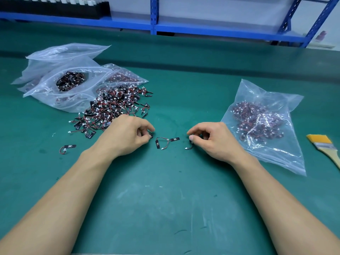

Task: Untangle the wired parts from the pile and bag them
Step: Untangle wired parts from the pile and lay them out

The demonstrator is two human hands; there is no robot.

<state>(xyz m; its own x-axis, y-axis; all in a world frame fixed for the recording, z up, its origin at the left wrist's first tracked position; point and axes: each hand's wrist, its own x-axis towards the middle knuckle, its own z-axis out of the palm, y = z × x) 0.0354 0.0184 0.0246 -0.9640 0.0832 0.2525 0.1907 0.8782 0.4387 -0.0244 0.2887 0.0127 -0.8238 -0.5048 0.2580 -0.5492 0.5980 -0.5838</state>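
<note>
**Head view.** The left hand (pixel 128 134) and right hand (pixel 213 137) rest low over the green tabletop (pixel 165 199) near its middle, apart from each other.

- **Left grip:** thumb and fingers are clamped on a small black piece (pixel 150 136), which is largely hidden.
- **Right grip:** thumb and forefinger are clamped on a wired part (pixel 190 144), whose white connector hangs down to the tabletop.
- **Between the hands:** two linked parts (pixel 166 142) lie with their leads apparently crossed.
- **Far-left corner side:** the tangled pile (pixel 117 107) touches the open zip bags (pixel 73 83).
- **Toward the right edge:** a filled bag (pixel 263 122) lies just beside the right hand, and a paintbrush (pixel 325 146) lies at the edge itself.
- **Near the left edge:** one stray part (pixel 68 147) lies alone.

The step in hand appears to be separating single units.

It is best done by holding the black boards rather than the thin leads. Draw them apart slowly and level, and let each connector slip back through its loop. A sharp pull would likely strain the wire ends. The mouth of the filled bag cannot be made out.
</note>
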